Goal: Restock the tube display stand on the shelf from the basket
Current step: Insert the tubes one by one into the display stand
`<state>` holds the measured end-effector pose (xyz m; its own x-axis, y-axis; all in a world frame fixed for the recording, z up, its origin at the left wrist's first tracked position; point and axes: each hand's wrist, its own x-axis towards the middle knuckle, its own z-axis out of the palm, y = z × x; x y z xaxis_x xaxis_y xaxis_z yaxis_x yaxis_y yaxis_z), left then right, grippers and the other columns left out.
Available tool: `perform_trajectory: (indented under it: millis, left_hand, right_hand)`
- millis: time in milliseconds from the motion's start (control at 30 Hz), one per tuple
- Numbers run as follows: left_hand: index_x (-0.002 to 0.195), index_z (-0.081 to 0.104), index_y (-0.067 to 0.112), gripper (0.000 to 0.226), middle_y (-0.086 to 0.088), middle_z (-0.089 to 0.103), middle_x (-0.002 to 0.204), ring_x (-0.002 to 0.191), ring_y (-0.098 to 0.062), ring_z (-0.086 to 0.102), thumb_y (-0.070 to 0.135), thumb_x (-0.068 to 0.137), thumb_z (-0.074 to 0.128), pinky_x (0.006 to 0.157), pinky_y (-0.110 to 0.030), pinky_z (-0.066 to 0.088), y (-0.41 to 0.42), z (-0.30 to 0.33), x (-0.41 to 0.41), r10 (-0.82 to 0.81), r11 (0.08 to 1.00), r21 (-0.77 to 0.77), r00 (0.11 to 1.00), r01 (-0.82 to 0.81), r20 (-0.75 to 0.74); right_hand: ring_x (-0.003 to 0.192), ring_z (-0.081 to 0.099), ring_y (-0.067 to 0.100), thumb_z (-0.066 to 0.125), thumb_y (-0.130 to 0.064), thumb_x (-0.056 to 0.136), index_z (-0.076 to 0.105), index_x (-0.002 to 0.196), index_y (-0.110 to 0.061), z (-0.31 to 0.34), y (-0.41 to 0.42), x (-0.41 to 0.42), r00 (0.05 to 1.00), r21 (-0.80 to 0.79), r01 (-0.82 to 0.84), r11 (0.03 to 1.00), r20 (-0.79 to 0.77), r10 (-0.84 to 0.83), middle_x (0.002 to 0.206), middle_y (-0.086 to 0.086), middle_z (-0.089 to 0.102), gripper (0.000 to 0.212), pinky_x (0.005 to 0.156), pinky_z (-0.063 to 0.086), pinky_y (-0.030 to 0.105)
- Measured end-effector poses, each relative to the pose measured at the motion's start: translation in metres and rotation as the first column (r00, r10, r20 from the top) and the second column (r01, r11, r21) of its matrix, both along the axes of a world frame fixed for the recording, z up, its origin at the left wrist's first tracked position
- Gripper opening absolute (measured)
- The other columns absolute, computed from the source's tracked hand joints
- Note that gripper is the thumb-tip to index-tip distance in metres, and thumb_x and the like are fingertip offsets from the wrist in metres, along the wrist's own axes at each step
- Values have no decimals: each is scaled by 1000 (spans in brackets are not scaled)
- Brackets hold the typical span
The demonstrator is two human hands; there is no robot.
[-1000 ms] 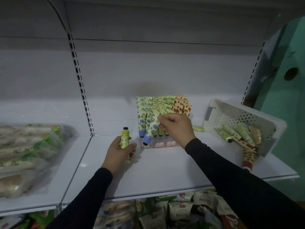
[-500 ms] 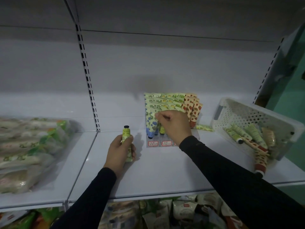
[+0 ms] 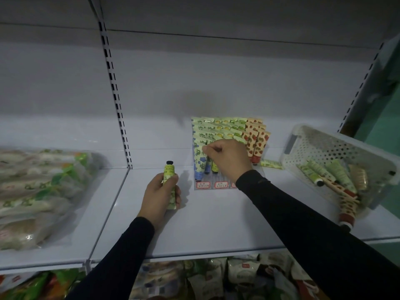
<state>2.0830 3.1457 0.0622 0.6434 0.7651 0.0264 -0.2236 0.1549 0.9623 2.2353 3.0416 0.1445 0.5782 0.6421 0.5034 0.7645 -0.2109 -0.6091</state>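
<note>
White perforated plastic basket (image 3: pixel 337 146) on white shelf (image 3: pixel 216 224), tipped — several tubes inside; clear tiered display stand (image 3: pixel 218 185) nearly full; right hand (image 3: pixel 229 156) pinches a stand tube; left hand (image 3: pixel 160 195) grips yellow-green black-capped tube (image 3: pixel 169 172).

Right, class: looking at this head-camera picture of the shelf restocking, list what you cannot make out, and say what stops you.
- Print on the red-bordered price labels along the clear tube display stand: too small, blurred.
- Which tube the right hand pinches: its curled fingers cover it.
- Lower part of the yellow-green tube with the black cap: wrapped by the left hand.
- Far end of the white perforated plastic basket: cut off by the right edge.
</note>
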Motion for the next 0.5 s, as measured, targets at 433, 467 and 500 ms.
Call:
perform_trajectory:
  millis: [433,467,500]
  left_hand:
    - [96,56,7,8,-12,54,64,47,-21,46,15,96,56,42,-26,43,-2,0,1,-3,1000,-20,1000,3,10]
    - [96,56,7,8,-12,54,65,47,-22,47,15,96,56,43,-26,43,-1,0,1,-1,1000,-15,1000,1,7]
    - [96,56,7,8,-13,54,65,47,-22,47,15,96,56,43,-27,43,-1,-1,1,0,1000,-11,1000,0,3]
  right_hand:
    - [62,58,11,62,-30,92,71,72,-9,5,8,-5,994,-57,39,998,100,-33,67,-2,67,30,56,40,14]
    - [62,57,10,62,-30,92,71,72,-9,6,9,-6,994,-61,44,997,101,-37,68,-2,67,30,55,38,13]
    - [62,57,10,62,-30,92,72,73,-9,6,9,-6,994,-60,44,997,99,-38,70,-2,68,30,56,38,14]
